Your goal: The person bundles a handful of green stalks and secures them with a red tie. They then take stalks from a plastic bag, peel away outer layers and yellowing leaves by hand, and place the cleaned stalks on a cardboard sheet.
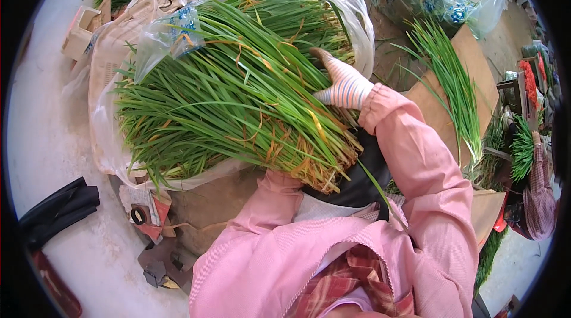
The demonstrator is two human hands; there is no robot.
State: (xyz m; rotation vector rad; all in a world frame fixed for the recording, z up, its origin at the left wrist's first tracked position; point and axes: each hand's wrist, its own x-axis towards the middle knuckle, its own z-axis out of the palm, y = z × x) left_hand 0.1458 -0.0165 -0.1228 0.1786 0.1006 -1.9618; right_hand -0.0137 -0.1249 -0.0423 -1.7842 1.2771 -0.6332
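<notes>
A large bunch of long green chives (270,95) lies slantwise in front of me, its pale root ends toward my lap and some leaves yellowed. My right hand (346,85), in a white glove with coloured stripes, is closed on its right side, thumb and forefinger pressed against the stalks. My left arm (270,193), in a pink sleeve, reaches under the root ends; the left hand is hidden beneath the bunch. More chives (318,17) fill the clear plastic bag (361,5) behind and below, which lines a pale plastic basket (102,74).
At right, loose chives (449,80) lie on a cardboard sheet (480,59). Another plastic bag of greens (476,5) stands beyond it. Far right, a person's plaid sleeve (539,193) reaches toward a green bunch (521,148). A black object (59,208) lies on the pale floor at left.
</notes>
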